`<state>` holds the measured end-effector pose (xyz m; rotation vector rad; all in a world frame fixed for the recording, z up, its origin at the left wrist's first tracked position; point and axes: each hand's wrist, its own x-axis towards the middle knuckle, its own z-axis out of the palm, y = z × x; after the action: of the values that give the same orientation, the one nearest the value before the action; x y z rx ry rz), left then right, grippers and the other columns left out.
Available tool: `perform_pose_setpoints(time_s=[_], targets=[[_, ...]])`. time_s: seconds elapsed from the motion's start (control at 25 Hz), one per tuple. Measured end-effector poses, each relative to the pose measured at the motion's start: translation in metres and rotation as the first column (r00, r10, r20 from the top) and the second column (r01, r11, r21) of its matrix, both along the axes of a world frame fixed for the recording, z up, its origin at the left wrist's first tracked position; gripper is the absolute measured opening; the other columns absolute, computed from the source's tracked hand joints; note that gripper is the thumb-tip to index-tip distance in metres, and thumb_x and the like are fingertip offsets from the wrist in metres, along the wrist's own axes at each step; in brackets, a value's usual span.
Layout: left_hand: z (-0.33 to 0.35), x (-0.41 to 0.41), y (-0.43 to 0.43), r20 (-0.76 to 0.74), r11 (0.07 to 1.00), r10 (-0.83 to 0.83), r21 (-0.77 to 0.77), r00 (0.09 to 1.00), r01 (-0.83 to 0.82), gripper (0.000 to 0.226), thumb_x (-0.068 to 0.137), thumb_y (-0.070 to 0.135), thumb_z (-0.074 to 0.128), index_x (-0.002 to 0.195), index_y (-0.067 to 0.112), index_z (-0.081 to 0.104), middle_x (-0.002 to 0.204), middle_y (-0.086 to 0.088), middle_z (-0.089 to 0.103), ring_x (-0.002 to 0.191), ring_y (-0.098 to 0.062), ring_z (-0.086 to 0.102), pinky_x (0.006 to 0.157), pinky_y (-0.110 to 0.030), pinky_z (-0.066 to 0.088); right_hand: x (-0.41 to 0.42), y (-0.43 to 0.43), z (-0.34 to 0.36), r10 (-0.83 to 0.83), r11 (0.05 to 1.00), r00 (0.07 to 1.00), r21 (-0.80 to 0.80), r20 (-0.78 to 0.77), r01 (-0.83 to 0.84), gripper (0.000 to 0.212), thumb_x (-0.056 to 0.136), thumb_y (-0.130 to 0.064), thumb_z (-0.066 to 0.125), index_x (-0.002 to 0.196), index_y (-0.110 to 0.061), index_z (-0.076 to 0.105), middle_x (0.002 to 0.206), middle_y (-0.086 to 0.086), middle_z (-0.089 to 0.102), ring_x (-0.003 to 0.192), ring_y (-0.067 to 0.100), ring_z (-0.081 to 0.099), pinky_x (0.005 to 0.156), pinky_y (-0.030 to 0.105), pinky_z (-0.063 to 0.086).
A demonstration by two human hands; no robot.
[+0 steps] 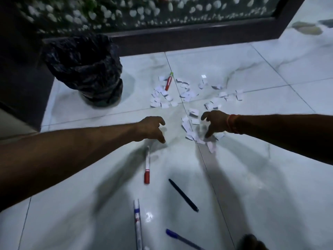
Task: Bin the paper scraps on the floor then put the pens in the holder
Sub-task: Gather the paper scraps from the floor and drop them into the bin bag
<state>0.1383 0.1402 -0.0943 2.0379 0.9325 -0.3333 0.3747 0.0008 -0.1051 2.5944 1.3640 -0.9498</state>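
Your left hand point(153, 129) is hovering released; right hand point(215, 124), fingers spread, is touching paper scraps point(188, 94). Bin point(84, 69) is standing at 10 o'clock, pens point(183, 195) lying at 6.

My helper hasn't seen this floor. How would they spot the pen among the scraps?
Start at the black-bagged bin. Right of it spreads a patch of white paper scraps, with the pen in its left part. Only this one has a red body and green tip.
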Motion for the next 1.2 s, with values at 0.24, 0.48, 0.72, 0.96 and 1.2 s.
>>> perform_pose_setpoints(time_s=[0.24, 0.48, 0.72, 0.96, 1.2], targets=[[-0.044, 0.044, -0.016, -0.065, 0.951, -0.226, 0.202, 0.972, 0.235, 0.103, 0.06, 0.036, 0.091, 0.146, 0.02, 0.037, 0.141, -0.01, 0.042, 0.127, -0.029, 0.046, 0.103, -0.037, 0.043, 0.013, -0.068, -0.047, -0.106, 0.993, 0.992, -0.05, 0.064, 0.11, 0.121, 0.031, -0.043, 0.096, 0.133, -0.024, 0.034, 0.128, 0.013, 0.032, 0.112, 0.041, 0.052, 0.096, 0.046, 0.051], [-0.067, 0.088, -0.011, 0.012, 0.943, -0.223, 0.255, 0.975, 0.213, 0.098, 0.05, 0.037, 0.094, 0.131, 0.015, 0.045, 0.125, -0.014, 0.043, 0.112, -0.033, 0.052, 0.093, -0.042, 0.05, -0.001, -0.031, -0.064, -0.225, 0.937, 0.967, 0.248, -0.117, 0.247, 0.094, 0.046, -0.023, 0.095, 0.127, -0.016, 0.048, 0.122, 0.01, 0.038, 0.099, 0.028, 0.055, 0.082, 0.032, 0.052], [-0.084, 0.111, 0.005, 0.196, 0.963, -0.103, 0.265, 0.975, 0.049, 0.083, 0.048, 0.039, 0.077, 0.123, 0.014, 0.05, 0.116, -0.008, 0.046, 0.106, -0.03, 0.057, 0.077, -0.032, 0.048, 0.014, 0.04, -0.071, -0.188, 0.856, 0.959, 0.444, -0.212, 0.266, 0.069, 0.06, -0.006, 0.083, 0.123, -0.014, 0.058, 0.116, 0.013, 0.054, 0.094, 0.025, 0.059, 0.076, 0.026, 0.045], [-0.107, 0.114, 0.054, 0.322, 0.895, 0.048, 0.406, 0.945, -0.184, 0.077, 0.069, 0.042, 0.08, 0.135, 0.019, 0.049, 0.132, -0.009, 0.049, 0.121, -0.03, 0.05, 0.094, -0.041, 0.048, 0.085, 0.04, -0.07, -0.396, 0.809, 0.918, 0.477, 0.009, 0.344, 0.044, 0.08, -0.03, 0.061, 0.123, -0.019, 0.059, 0.128, 0.016, 0.053, 0.116, 0.036, 0.055, 0.102, 0.037, 0.044], [-0.108, 0.144, 0.081, 0.273, 0.834, 0.014, 0.527, 0.962, -0.162, 0.069, 0.084, 0.04, 0.067, 0.142, 0.012, 0.043, 0.147, -0.013, 0.04, 0.133, -0.036, 0.037, 0.104, -0.045, 0.04, 0.038, 0.052, -0.08, 0.102, 0.888, 0.995, 0.451, -0.01, -0.087, 0.06, 0.057, -0.013, 0.045, 0.113, -0.015, 0.068, 0.125, 0.008, 0.063, 0.118, 0.028, 0.057, 0.099, 0.026, 0.04]])
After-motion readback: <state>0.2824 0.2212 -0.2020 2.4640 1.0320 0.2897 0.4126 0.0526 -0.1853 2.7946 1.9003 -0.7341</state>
